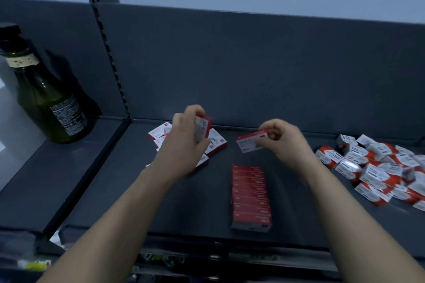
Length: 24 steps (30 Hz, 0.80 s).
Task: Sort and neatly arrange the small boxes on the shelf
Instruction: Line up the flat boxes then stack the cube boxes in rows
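The dark grey shelf (115, 190) carries everything. A green glass bottle (46, 99) stands upright far to the left of the red row, beyond the slotted upright. A loose heap of white-and-red boxes (377, 172) lies well to the right of the red row, pointing every way.

The red row (250, 197) itself is a tidy line of small boxes set side by side near the shelf's front edge, its long axis running front to back. Behind and to the left of it, a few scattered boxes (217, 142) lie flat.

The left hand (186, 138) hovers over those scattered ones, fingers curled round an upright box (203, 128) standing on end; blur makes it possibly more than one. The right hand (282, 138), just behind the row, pinches a level box (251, 143) whose long axis runs left to right.
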Tool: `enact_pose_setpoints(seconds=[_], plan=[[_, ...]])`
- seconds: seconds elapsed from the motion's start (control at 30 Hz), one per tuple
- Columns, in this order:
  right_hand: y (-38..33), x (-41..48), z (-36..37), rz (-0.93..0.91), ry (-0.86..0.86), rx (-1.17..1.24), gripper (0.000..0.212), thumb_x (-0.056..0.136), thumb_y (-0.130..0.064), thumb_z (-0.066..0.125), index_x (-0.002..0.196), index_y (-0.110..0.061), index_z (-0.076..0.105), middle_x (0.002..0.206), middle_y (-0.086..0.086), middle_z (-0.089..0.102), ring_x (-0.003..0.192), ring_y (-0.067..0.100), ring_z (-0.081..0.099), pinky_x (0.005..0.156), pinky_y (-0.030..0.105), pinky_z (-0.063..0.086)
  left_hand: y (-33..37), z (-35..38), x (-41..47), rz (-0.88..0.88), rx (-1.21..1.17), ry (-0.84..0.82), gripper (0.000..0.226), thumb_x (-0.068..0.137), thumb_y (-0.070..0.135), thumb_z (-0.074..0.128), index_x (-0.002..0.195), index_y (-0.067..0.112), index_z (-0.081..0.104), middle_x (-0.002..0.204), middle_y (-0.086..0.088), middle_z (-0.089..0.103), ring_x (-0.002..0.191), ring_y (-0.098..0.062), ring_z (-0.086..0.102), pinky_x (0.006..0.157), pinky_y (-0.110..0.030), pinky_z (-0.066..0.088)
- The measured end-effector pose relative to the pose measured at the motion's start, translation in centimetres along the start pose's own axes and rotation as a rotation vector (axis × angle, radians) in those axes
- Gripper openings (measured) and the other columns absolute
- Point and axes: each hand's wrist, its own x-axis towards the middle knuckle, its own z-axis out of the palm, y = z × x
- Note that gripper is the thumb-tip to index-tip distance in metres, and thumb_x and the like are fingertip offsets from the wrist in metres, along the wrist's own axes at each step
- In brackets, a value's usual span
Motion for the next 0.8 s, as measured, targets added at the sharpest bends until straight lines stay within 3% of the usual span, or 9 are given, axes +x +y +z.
enact_pose_setpoints(seconds=[0.13, 0.27, 0.33, 0.43, 0.5, 0.6, 0.7, 0.8], plan=[[3.3, -3.2, -4.3, 0.073, 0.089, 0.124, 0.018, 0.077, -0.001, 0.074, 0.09, -0.006, 0.063, 0.075, 0.012, 0.06, 0.065, 0.015, 0.057, 0.059, 0.021, 0.046, 3.5, 2.5, 0.2, 0.103, -0.068, -0.01, 0.042, 0.081, 0.028, 0.073, 0.108, 0.035, 0.041, 0.099, 0.007, 0.055, 0.085, -0.007, 0.053, 0.066, -0.01, 0.037], [5.8, -5.9, -8.4, 0.151, 0.115, 0.18, 0.02, 0.079, 0.003, 0.071, 0.095, 0.0, 0.06, 0.075, 0.013, 0.06, 0.063, 0.023, 0.057, 0.059, 0.025, 0.051, 6.6, 6.0, 0.4, 0.072, -0.193, -0.111, 0.014, 0.083, 0.032, 0.071, 0.089, 0.027, 0.059, 0.082, 0.01, 0.063, 0.076, -0.003, 0.061, 0.063, -0.018, 0.051], [7.0, -6.7, -10.0, 0.168, 0.086, 0.166, 0.02, 0.079, 0.001, 0.071, 0.095, -0.007, 0.063, 0.074, 0.011, 0.061, 0.068, 0.025, 0.059, 0.065, 0.033, 0.054, 7.6, 7.9, 0.6, 0.052, -0.175, -0.126, 0.01, 0.083, 0.035, 0.07, 0.084, 0.029, 0.062, 0.078, 0.012, 0.066, 0.074, -0.002, 0.062, 0.064, -0.025, 0.052], [8.2, -7.7, -11.5, 0.192, 0.017, 0.118, 0.023, 0.08, -0.005, 0.072, 0.097, -0.02, 0.068, 0.083, 0.019, 0.067, 0.072, 0.028, 0.065, 0.077, 0.041, 0.054, 8.6, 10.6, 1.0, 0.029, -0.192, -0.168, 0.007, 0.082, 0.031, 0.072, 0.084, 0.028, 0.066, 0.08, 0.013, 0.066, 0.075, 0.002, 0.061, 0.063, -0.016, 0.046], [8.7, -8.0, -12.1, 0.189, -0.017, 0.096, 0.022, 0.081, -0.007, 0.072, 0.098, -0.021, 0.069, 0.088, 0.015, 0.071, 0.08, 0.024, 0.069, 0.08, 0.036, 0.056, 8.9, 12.0, 1.1, 0.012, -0.156, -0.2, 0.007, 0.081, 0.027, 0.074, 0.085, 0.026, 0.068, 0.081, 0.014, 0.066, 0.075, 0.002, 0.06, 0.061, -0.01, 0.043], [9.1, -8.0, -12.2, 0.172, -0.09, -0.001, 0.02, 0.082, -0.012, 0.072, 0.097, -0.024, 0.067, 0.09, -0.002, 0.071, 0.084, 0.008, 0.068, 0.07, 0.019, 0.055, 8.5, 13.7, 1.0, -0.008, -0.075, -0.257, 0.008, 0.08, 0.023, 0.075, 0.086, 0.023, 0.069, 0.077, 0.012, 0.064, 0.071, -0.002, 0.058, 0.063, -0.014, 0.042], [9.6, -7.7, -11.7, 0.166, -0.156, -0.023, 0.019, 0.081, -0.016, 0.073, 0.096, -0.026, 0.067, 0.096, -0.005, 0.07, 0.091, 0.006, 0.067, 0.077, 0.022, 0.055, 7.7, 14.3, 0.8, 0.028, 0.085, -0.317, 0.009, 0.08, 0.025, 0.073, 0.088, 0.023, 0.068, 0.081, 0.012, 0.063, 0.073, -0.002, 0.055, 0.066, -0.017, 0.041], [10.0, -7.4, -11.3, 0.144, -0.175, -0.083, 0.02, 0.078, -0.02, 0.076, 0.095, -0.027, 0.068, 0.094, -0.01, 0.069, 0.086, -0.002, 0.064, 0.071, 0.013, 0.049, 7.1, 13.7, 1.0, 0.027, 0.226, -0.345, 0.012, 0.081, 0.03, 0.07, 0.093, 0.027, 0.07, 0.092, 0.013, 0.067, 0.087, -0.006, 0.059, 0.078, -0.024, 0.047]])
